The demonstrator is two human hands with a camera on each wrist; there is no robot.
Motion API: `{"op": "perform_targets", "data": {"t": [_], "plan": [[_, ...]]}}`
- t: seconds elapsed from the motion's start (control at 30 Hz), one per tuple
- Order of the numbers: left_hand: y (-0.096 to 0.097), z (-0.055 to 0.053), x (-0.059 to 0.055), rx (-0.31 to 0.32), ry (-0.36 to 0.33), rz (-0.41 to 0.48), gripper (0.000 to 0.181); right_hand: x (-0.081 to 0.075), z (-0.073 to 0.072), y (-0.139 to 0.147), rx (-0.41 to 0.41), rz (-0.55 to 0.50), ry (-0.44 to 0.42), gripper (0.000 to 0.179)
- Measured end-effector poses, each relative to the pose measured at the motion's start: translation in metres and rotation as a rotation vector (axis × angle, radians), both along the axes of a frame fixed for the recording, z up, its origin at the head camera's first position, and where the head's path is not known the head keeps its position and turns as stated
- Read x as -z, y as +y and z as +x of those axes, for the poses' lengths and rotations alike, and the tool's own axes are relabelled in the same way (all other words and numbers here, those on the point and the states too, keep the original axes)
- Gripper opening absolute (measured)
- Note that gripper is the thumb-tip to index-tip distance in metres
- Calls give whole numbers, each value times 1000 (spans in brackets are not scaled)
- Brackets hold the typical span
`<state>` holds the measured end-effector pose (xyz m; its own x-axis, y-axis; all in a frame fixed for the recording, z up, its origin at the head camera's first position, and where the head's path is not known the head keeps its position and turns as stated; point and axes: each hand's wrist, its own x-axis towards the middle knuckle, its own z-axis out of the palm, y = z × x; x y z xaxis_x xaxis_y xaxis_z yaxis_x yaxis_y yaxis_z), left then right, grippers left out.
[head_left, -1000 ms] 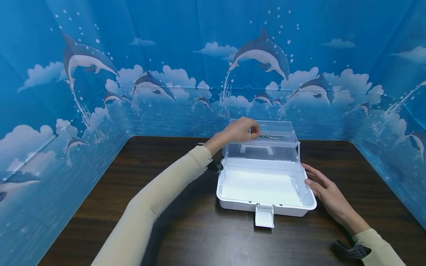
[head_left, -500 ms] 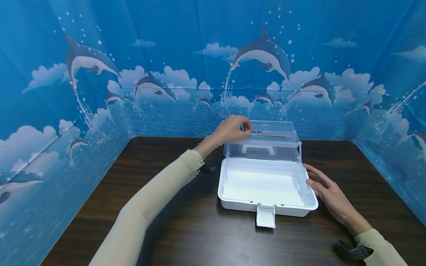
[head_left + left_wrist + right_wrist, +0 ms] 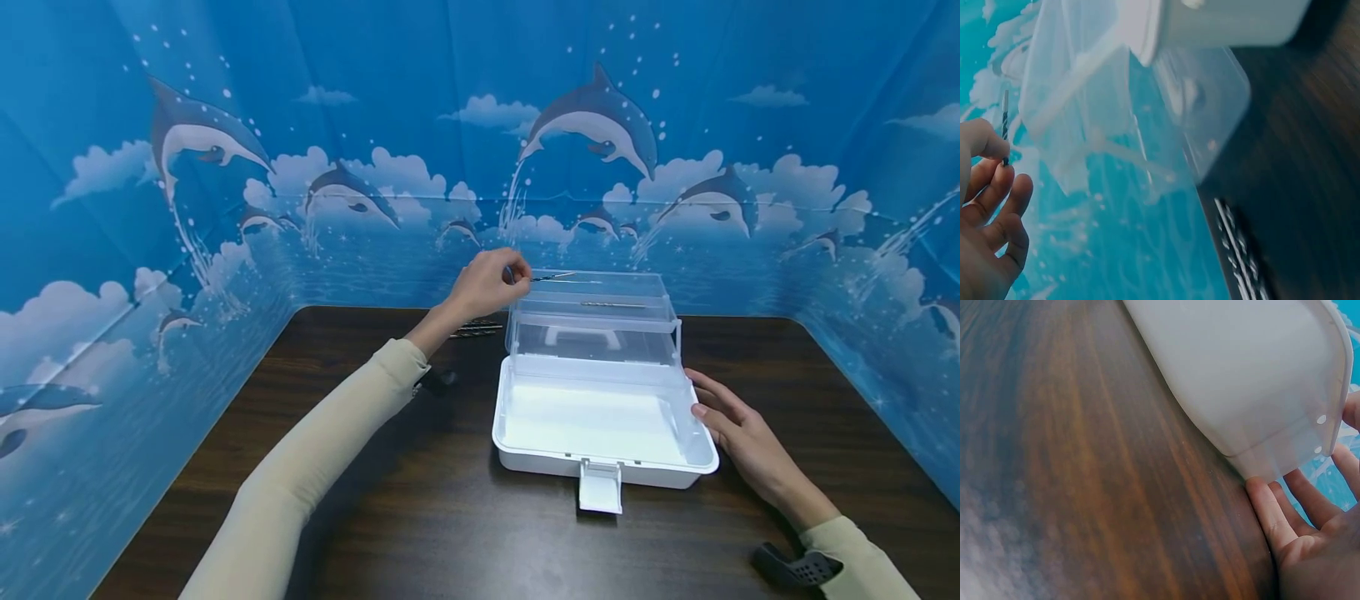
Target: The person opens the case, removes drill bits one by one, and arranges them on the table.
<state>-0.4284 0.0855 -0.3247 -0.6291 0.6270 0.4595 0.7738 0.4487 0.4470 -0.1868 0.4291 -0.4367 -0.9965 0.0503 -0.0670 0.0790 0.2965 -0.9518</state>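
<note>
The left hand point(image 3: 487, 287) was raised at the far left corner of the box, thumb and forefinger pinching the end of a thin, twisted metal drill bit point(image 3: 553, 276), the other fingers loosely curled beneath. The bit was dark and slender and pointed rightward, level, just above the left rim of the clear tray point(image 3: 600, 321). In the left wrist view the same bit point(image 3: 1004, 122) stood up from the fingertips against the blue backdrop. Below that hand, on the dark wood-grain table point(image 3: 420, 517), several more drill bits point(image 3: 474, 330) lay side by side, just left of the tray and not touching it.

The white plastic box point(image 3: 603, 471) sat open in the middle of the table, smooth and glossy with rounded corners, its flat latch tab point(image 3: 600, 487) folded out toward the near edge. Behind it rose the transparent tray, and one further bit point(image 3: 611, 305) lay along its top shelf. I could read no writing or label anywhere on it.

The right hand point(image 3: 738, 433) rested against the box's right wall, fingers straight and relaxed, gripping nothing; the right wrist view showed the fingertips point(image 3: 1266, 506) touching the lower corner. Bare table stretched in front of the box and on both sides of it, bounded by the blue dolphin-printed backdrop point(image 3: 225, 167).
</note>
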Motion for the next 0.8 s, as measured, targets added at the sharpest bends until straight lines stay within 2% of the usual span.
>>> {"op": "perform_targets", "data": {"t": [0.2, 0.43, 0.63, 0.8], "plan": [[-25, -9, 7, -57, -23, 62, 11, 3, 0, 0, 0, 17, 9, 56], [-56, -16, 15, -76, -62, 126, 16, 2, -3, -1, -10, 27, 19, 56], [-73, -20, 26, -119, -55, 92, 8, -2, -2, 1, -9, 17, 13, 54], [-85, -19, 38, -143, -63, 48, 9, 1, 0, 1, -29, 18, 4, 56]]}}
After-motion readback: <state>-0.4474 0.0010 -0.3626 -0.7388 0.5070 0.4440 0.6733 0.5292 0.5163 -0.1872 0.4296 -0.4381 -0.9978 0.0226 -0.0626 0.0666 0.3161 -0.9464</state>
